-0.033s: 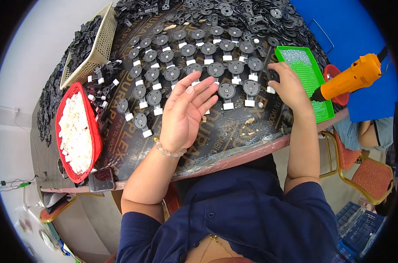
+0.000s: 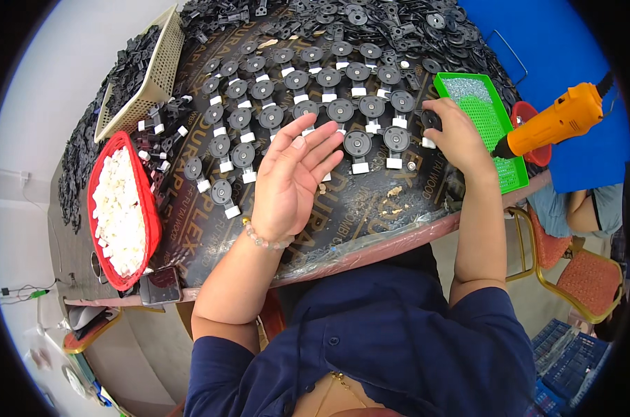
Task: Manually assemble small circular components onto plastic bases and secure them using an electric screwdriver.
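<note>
My left hand [image 2: 291, 182], with a beaded bracelet at its wrist, is open with palm turned up and fingers stretched. It hovers over rows of black disc parts with white end blocks and partly hides some of them. At the right end of the rows, my right hand [image 2: 461, 142] has thumb and fingers closed round another black disc part [image 2: 431, 119], whose white block [image 2: 428, 142] shows below. Nearest to that hand on its left stands a disc part [image 2: 397, 139], with a small metal piece [image 2: 411, 166] lying just below it.
A green tray [image 2: 507, 112] of small metal pieces and an orange power screwdriver [image 2: 561, 124] lie to the right. Leftward are a red basket [image 2: 150, 229] of white blocks and a cream crate [image 2: 163, 76] of black parts. Loose black parts [image 2: 370, 21] are heaped at the far side.
</note>
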Tool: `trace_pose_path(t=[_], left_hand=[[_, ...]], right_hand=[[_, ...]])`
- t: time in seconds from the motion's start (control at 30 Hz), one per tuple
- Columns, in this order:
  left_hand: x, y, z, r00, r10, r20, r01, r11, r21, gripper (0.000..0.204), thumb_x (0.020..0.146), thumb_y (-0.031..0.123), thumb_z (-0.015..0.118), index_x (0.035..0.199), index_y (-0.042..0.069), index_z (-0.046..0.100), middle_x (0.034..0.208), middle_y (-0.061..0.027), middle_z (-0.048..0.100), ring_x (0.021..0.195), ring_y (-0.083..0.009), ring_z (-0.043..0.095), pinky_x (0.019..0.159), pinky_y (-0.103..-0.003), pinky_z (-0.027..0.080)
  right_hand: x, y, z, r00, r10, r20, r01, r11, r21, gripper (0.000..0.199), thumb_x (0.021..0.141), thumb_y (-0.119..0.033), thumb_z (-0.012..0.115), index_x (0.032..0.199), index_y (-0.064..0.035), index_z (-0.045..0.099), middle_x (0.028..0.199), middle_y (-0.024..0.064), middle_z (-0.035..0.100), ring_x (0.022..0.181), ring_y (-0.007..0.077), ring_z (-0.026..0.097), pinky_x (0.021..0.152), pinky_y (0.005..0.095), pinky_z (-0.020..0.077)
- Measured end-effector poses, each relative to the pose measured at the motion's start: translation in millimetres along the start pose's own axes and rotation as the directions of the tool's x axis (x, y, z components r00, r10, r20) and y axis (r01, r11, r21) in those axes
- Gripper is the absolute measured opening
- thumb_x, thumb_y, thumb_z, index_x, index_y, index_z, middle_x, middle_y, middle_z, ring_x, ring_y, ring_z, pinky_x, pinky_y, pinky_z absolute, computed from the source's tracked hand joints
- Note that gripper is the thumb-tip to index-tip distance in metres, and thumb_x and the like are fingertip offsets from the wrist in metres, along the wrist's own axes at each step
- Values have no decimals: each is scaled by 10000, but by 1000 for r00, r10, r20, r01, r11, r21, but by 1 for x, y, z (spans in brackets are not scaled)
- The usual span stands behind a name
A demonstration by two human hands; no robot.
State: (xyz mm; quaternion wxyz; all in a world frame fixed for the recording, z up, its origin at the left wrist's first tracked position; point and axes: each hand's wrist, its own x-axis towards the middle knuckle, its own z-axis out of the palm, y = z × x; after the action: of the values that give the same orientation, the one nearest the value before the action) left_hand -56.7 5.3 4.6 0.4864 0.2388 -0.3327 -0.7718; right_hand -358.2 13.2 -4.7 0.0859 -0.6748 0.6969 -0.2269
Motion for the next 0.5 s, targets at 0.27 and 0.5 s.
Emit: trace_pose_path(t=[0.27, 0.5], left_hand=[[-1, 0, -2, 999, 35, -6, -35, 999, 22, 385, 1043, 166, 487, 1388, -1, 456, 1383, -228, 544, 1282, -316, 556, 1092, -445, 455], [-1, 3, -2, 997, 77, -17, -76, 994, 73, 386, 1042, 152, 467, 1380, -31, 436, 1383, -255, 535, 1285, -341, 554, 1096, -457, 460]], right_hand=[[73, -24, -16, 991, 81, -103, -102, 969, -223, 373, 834, -97, 725, 1178, 12, 631, 1117, 203, 689, 1099, 384, 637, 978, 432, 495], [159, -16, 7, 938, 264, 225, -136, 876, -462, 442, 737, -109, 801, 1126, 30, 642, 1081, 242, 698, 1064, 391, 669, 901, 452, 546]])
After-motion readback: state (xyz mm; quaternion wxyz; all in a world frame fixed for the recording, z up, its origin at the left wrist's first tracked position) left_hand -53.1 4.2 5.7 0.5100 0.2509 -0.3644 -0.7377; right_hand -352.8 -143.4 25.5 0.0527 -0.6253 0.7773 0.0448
